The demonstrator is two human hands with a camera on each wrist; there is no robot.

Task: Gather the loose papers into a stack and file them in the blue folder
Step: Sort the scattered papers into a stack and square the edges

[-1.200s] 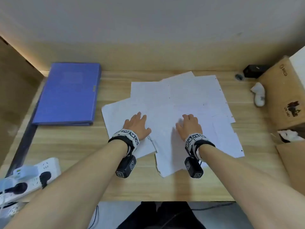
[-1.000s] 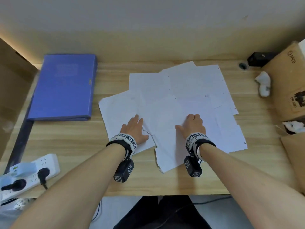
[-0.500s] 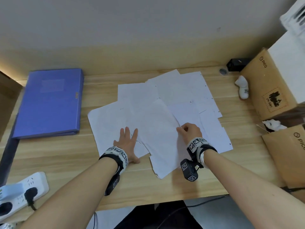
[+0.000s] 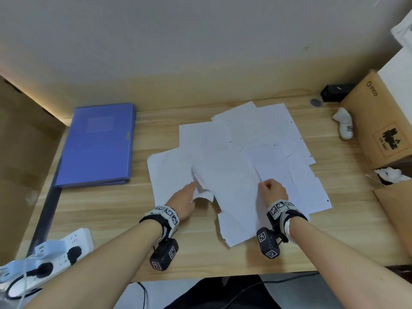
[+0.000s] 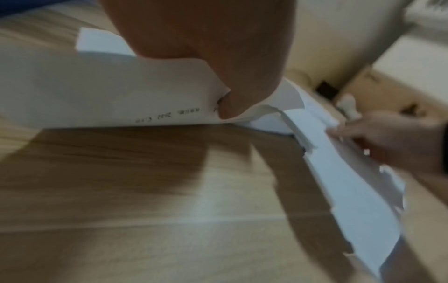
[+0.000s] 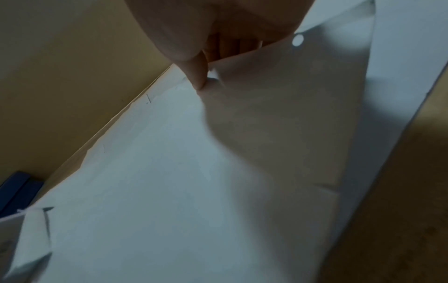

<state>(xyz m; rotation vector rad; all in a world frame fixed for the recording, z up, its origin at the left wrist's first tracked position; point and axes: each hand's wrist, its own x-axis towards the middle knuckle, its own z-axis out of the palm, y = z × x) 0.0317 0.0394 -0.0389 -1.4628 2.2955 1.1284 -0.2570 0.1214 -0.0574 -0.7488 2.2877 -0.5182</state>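
Observation:
Several loose white papers point(image 4: 234, 170) lie fanned over the middle of the wooden desk point(image 4: 111, 208). The blue folder point(image 4: 100, 141) lies closed at the back left, apart from them. My left hand point(image 4: 187, 197) is at the pile's left side and pinches the curled-up lower corner of a sheet point(image 5: 109, 95), with the thumb point(image 5: 232, 103) against it. My right hand point(image 4: 273, 190) pinches the right edge of the middle sheet point(image 6: 181, 172), thumb and fingers point(image 6: 201, 76) closed on it. The folder's edge point(image 6: 17, 189) shows far off in the right wrist view.
A white power strip point(image 4: 55, 253) with plugs sits at the front left corner. A cardboard box point(image 4: 379, 121), a white crumpled object point(image 4: 344, 126) and a small black device point(image 4: 336, 92) stand at the back right. Another box point(image 4: 396, 208) crowds the right edge.
Both hands lay flat on the papers before. Now the right one has curled and pinched a sheet's edge, and the left has slid toward the middle and lifted a corner.

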